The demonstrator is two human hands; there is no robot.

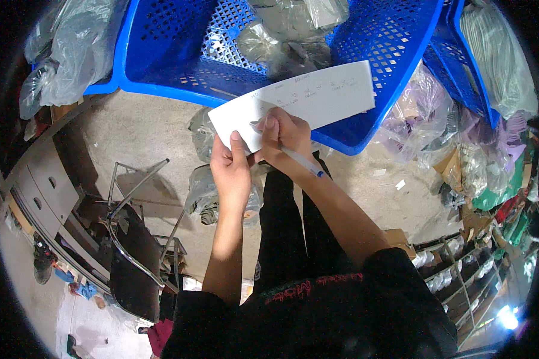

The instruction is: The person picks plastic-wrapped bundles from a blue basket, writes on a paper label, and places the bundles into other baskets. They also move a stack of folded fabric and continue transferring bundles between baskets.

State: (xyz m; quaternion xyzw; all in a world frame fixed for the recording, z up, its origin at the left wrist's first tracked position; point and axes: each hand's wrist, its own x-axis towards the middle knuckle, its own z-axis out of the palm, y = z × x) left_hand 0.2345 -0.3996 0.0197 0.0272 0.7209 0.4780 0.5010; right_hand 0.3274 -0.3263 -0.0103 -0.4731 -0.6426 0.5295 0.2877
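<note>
A long white sheet of paper or card [335, 90] with rows of handwriting lies across my view, in front of the blue crate's near edge. My left hand [232, 172] grips its lower left edge, thumb on top and fingers underneath. In my right hand [290, 140] is a pen [303, 161] with a clear barrel and a blue end. Its tip points at the left part of the sheet, and whether it touches is hard to tell. The fingers of my right hand are closed around the pen and rest over the sheet.
Clear bags [293, 45] fill part of the large blue plastic crate [161, 93]. More bagged goods [81, 51] stand at far left and bagged stacks [500, 60] at far right. A metal-framed chair [135, 257] is at lower left; wire shelving [461, 269] is at lower right.
</note>
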